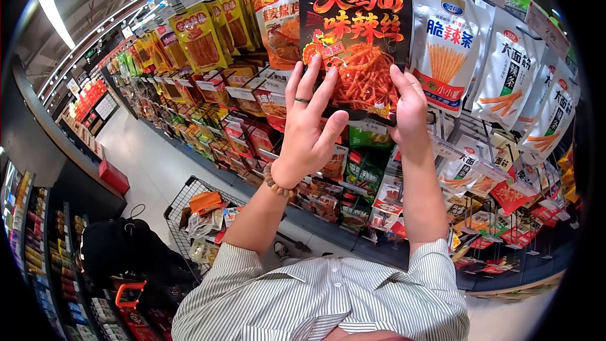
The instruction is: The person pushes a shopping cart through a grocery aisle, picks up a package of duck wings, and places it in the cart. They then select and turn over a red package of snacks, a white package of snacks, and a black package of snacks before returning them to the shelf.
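A black snack packet (360, 44) with a picture of red spicy strips hangs at the top centre of the shelf display. My right hand (409, 104) grips its lower right edge, thumb on the front and fingers behind. Against the packet's lower left front lies my left hand (309, 117), fingers spread, with a ring and a bead bracelet on that arm. White packets (447, 50) hang just right of the black one, and an orange and white packet (278, 22) is on its left.
Hooks with yellow packets (199, 38) run off to the left, and more packets hang below. A wire cart (180, 205) holding several packages stands at the lower left, beside a black bag (129, 249). A red box (113, 177) sits farther down the aisle.
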### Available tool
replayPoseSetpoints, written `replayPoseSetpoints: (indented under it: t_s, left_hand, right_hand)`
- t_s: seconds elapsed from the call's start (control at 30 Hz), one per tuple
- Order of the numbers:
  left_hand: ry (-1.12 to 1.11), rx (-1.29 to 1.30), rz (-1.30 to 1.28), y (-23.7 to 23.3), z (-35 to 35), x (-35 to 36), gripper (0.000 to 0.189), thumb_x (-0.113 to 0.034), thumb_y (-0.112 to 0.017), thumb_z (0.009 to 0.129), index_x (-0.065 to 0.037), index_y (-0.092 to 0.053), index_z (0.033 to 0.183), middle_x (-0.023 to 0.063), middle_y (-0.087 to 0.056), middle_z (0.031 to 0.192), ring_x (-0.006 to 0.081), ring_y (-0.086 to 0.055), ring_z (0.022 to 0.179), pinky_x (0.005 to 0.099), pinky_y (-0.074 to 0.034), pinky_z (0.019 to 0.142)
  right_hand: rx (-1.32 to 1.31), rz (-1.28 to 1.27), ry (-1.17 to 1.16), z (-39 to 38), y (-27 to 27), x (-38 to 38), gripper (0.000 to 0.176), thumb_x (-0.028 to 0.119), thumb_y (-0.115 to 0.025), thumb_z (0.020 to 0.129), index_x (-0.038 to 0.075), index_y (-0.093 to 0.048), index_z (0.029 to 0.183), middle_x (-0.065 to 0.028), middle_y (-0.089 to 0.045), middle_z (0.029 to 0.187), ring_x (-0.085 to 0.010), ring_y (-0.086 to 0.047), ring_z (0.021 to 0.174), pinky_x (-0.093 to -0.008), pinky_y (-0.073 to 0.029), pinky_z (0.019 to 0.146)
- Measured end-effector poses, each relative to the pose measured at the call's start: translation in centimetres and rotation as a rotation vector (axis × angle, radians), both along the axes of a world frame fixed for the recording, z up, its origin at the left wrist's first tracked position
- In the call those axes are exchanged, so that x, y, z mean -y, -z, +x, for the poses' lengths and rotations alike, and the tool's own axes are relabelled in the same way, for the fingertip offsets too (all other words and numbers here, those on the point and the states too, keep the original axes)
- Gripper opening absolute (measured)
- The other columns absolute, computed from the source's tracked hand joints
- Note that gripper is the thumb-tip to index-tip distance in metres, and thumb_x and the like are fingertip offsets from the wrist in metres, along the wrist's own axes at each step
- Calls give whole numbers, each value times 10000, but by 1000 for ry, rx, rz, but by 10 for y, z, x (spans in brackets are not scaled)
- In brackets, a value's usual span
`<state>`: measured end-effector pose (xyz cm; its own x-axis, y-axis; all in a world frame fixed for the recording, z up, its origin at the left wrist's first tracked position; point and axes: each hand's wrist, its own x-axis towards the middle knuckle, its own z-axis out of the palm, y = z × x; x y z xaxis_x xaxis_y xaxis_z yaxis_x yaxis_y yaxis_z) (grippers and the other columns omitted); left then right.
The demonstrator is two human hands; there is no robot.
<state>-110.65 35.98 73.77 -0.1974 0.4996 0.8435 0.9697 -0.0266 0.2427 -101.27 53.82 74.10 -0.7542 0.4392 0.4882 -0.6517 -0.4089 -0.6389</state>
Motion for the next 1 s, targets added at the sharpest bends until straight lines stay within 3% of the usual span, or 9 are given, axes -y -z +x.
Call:
replayPoseSetpoints:
  t_s: [0.37,0.47,0.57,0.7,0.77,0.83,0.87,0.9,1.0]
  left_hand:
    - [20,54,-29,7,-20,-24,554,-342,-588,991,-38,-513,1448,203,-367,1577,450,-283,1453,523,-257,1174]
    - [11,89,-36,6,-23,-31,536,-355,-585,996,-24,-544,1416,226,-410,1546,459,-317,1437,513,-279,1168]
    - [-1,111,-24,6,-27,-37,521,-370,-586,997,-13,-577,1377,250,-458,1503,476,-358,1412,515,-305,1156]
    - [1,106,-116,17,-24,-38,511,-385,-521,1034,-56,-547,1424,202,-432,1542,424,-316,1455,493,-277,1177]
    - [-19,97,-49,23,-18,-33,484,-328,-573,1007,-44,-566,1398,191,-472,1509,406,-365,1431,483,-310,1161]
    - [-47,90,40,37,-11,-20,473,-283,-609,979,-35,-578,1381,183,-497,1483,394,-399,1410,475,-330,1148]
    - [-65,77,124,47,-9,-11,466,-238,-645,952,-27,-590,1363,175,-523,1457,381,-433,1388,467,-351,1136]
    - [-125,19,162,58,-7,0,454,-159,-691,898,-10,-611,1320,168,-566,1392,359,-507,1316,450,-399,1093]
    - [-173,88,159,107,-1,42,416,-115,-705,876,-4,-628,1269,168,-606,1305,344,-574,1202,431,-452,1023]
  right_hand:
    - [100,-111,166,-14,-2,-13,317,192,-520,1036,-30,-608,1245,-103,-670,1226,-164,-646,1102,-306,-498,974]
    - [175,14,393,-17,1,-16,307,201,-534,1041,-24,-632,1226,-85,-672,1220,-143,-632,1099,-287,-472,972]
    - [142,10,324,-21,8,-27,298,194,-541,1045,-24,-633,1226,-70,-681,1193,-131,-628,1085,-273,-455,975]
    - [147,109,376,-15,8,-28,289,165,-545,1044,-35,-613,1241,-69,-677,1181,-117,-611,1080,-272,-452,970]
    - [164,138,379,-14,10,-27,316,123,-540,1038,-58,-567,1295,-90,-652,1230,-131,-600,1095,-284,-445,989]
    - [132,267,566,-13,7,-19,361,66,-531,1027,-78,-504,1358,-112,-629,1271,-145,-590,1106,-295,-434,1012]
    - [161,335,598,-10,10,-23,468,39,-557,1006,-83,-409,1433,-165,-557,1367,-187,-573,1147,-317,-448,1016]
    - [159,336,587,-12,10,-21,468,39,-557,1006,-83,-409,1433,-165,-557,1367,-187,-573,1147,-317,-448,1016]
    - [28,304,768,-6,5,-3,606,65,-620,974,-57,-318,1485,-250,-421,1475,-261,-541,1232,-344,-498,991]
